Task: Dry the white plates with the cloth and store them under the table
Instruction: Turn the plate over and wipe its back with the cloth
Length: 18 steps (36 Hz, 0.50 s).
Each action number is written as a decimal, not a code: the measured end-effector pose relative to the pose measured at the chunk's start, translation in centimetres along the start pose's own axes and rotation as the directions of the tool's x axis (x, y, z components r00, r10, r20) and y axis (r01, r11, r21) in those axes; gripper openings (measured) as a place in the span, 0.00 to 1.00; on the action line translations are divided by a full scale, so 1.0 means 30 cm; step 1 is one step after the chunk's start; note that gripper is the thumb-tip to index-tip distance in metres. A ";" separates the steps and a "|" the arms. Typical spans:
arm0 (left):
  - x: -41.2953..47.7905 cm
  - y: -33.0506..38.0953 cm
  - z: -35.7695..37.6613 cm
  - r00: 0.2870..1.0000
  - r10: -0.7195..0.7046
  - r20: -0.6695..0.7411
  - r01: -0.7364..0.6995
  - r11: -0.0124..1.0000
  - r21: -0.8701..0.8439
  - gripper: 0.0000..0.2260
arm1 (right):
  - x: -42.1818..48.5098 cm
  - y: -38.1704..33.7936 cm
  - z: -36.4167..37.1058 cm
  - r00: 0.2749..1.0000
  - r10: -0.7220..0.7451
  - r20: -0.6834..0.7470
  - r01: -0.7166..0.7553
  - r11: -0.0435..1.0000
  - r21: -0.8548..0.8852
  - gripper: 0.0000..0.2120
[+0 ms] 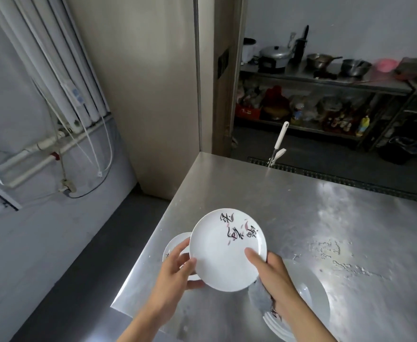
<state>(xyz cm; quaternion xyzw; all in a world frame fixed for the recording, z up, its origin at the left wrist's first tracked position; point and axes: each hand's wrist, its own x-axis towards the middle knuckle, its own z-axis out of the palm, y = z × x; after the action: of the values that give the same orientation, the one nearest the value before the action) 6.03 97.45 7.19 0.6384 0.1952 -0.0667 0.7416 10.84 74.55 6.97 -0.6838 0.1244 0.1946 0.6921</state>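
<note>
Printed white plate (224,253) held over steel table (301,193), 7 o'clock corner. Left hand (175,270) pinching rim at 8 o'clock; right hand (271,275) pinching at 4 o'clock, grey cloth (259,296) bunched beneath. Likely hazard: wet rim slipping onto stacked plates (311,299) below.

The round white plate with black brush lettering (227,253) looks like glazed ceramic, smooth and glossy. The grey cloth (259,296) beneath its edge is soft, fuzzy and matt. The silver steel table (301,206) is brushed metal, shiny, with dull whitish smears. The larger plain white plates (312,294) carry a bright, glossy glaze.
</note>
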 end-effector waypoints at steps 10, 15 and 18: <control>0.002 -0.071 0.123 0.990 -0.138 0.022 0.139 0.990 -0.017 0.24 | -0.004 0.061 -0.195 0.963 -0.209 -0.170 0.114 0.888 -0.446 0.09; 0.033 -0.145 0.215 0.980 -0.162 0.115 0.160 0.987 0.030 0.20 | -0.016 0.127 -0.324 0.956 -0.199 -0.214 0.011 0.755 -0.655 0.07; 0.050 -0.175 0.276 0.958 -0.192 0.215 0.180 0.981 0.073 0.20 | -0.018 0.176 -0.386 0.957 -0.146 -0.252 -0.080 0.700 -0.710 0.06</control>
<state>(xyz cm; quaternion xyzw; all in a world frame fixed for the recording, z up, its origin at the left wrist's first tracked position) 7.26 88.69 2.68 0.6252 0.1687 -0.2118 0.7320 9.12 62.91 2.06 -0.9210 0.1266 0.1131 0.3507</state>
